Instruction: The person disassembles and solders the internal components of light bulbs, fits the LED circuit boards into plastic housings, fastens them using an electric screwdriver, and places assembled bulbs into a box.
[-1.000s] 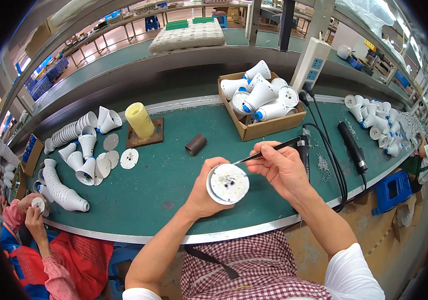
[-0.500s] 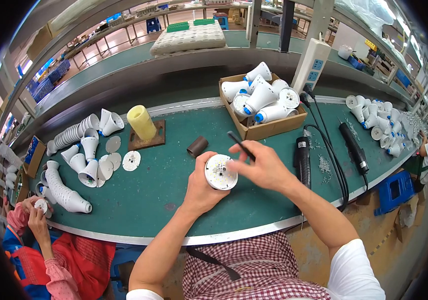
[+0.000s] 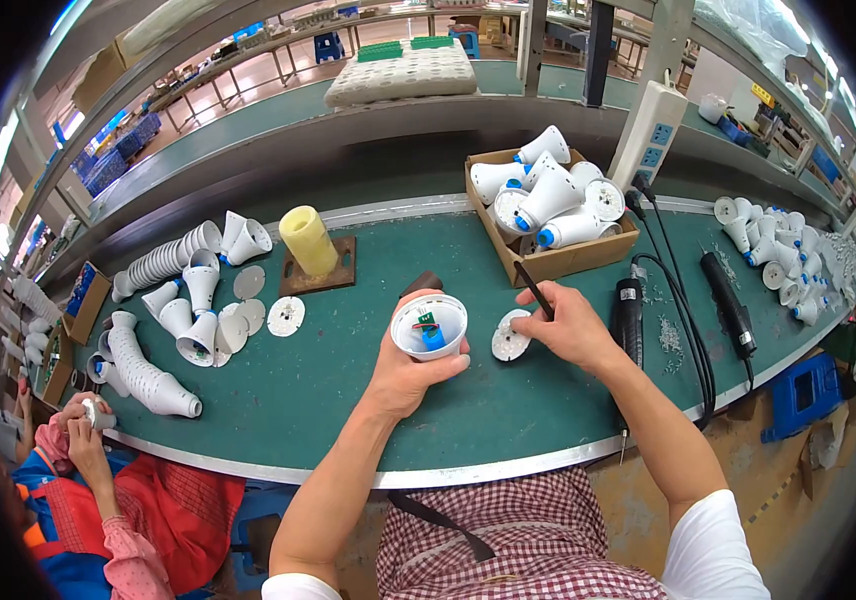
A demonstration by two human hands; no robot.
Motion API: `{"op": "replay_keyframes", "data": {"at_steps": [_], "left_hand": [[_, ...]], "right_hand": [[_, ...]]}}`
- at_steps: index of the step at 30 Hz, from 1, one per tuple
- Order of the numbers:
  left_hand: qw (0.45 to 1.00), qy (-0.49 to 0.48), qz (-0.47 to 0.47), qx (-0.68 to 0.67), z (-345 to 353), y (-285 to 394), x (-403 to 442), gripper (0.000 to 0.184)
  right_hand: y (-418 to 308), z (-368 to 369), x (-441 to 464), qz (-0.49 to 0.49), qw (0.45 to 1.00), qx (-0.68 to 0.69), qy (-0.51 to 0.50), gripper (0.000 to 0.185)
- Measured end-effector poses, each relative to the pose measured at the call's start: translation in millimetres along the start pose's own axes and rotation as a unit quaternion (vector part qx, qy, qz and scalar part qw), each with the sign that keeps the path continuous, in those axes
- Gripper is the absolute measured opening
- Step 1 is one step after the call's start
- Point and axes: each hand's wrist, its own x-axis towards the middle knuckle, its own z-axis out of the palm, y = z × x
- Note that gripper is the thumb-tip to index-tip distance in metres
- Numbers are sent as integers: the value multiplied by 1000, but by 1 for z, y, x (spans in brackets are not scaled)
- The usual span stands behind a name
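My left hand (image 3: pixel 400 378) is wrapped around a white bulb housing (image 3: pixel 456 322), its wide mouth turned up. Inside it a small green circuit board (image 3: pixel 426 318) and a blue plastic part (image 3: pixel 433 338) show. To its right, my right hand (image 3: pixel 576 328) pinches a round white LED board (image 3: pixel 510 340) by the edge, apart from the housing. A slim dark tool (image 3: pixel 532 286) also sticks out of that hand; its exact kind is unclear. Behind my left hand lies a brown cylinder (image 3: pixel 429 282), partly hidden.
A cardboard box (image 3: pixel 548 264) of bulb housings stands behind my right hand. Two corded electric screwdrivers (image 3: pixel 629 325) lie rightward. Leftward are a yellow cylinder (image 3: pixel 310 242) on a brown plate, loose round boards (image 3: pixel 286 316) and stacked housings (image 3: pixel 138 370). A co-worker's hands (image 3: pixel 88 440) work far left.
The LED board has come off the housing's mouth and moved right in my right hand, exposing the inside. The whole view has shifted slightly.
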Motion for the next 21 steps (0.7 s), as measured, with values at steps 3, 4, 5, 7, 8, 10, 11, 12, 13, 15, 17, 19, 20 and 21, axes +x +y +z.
{"op": "replay_keyframes", "data": {"at_steps": [3,4,5,7,8,10,11,12,13,15,17,19,20,21], "left_hand": [[999,-8,-4,-43,-1,0,0,75],[997,-13,-13,-69,-1,0,0,75],[995,-19,-22,-96,-1,0,0,75],[995,-22,-22,-91,-2,0,1,76],[996,-24,-22,-86,-3,0,0,77],[998,-29,-9,-56,-4,0,-1,78],[999,-34,4,-25,-4,-1,-1,80],[999,-36,4,-26,-4,-1,-1,80],[994,-30,54,95,-4,-2,-2,81],[972,-23,103,211,-1,-4,-3,81],[943,-24,140,302,4,-3,-6,81],[928,-37,152,338,7,-2,-7,79],[915,-44,174,361,8,-3,-8,78],[901,-51,195,383,8,-3,-8,78]], "right_hand": [[-2,1,-1,-12,995,-95,6,37],[1,2,-1,-52,992,-115,25,35],[4,3,-1,-91,985,-137,44,34],[12,2,2,-134,976,-156,76,30],[14,2,3,-176,963,-174,106,27],[13,1,0,-145,959,-219,106,26],[12,0,-1,-115,952,-264,106,25],[12,-1,-3,-113,952,-264,108,25],[11,-1,-4,-195,939,-249,138,24],[2,-1,-10,-274,918,-234,166,23],[-24,1,-21,-371,912,-127,122,21],[-36,8,-25,-395,906,-116,97,19],[-40,10,-25,-421,898,-107,70,17],[-41,12,-24,-421,898,-108,70,17]]}}
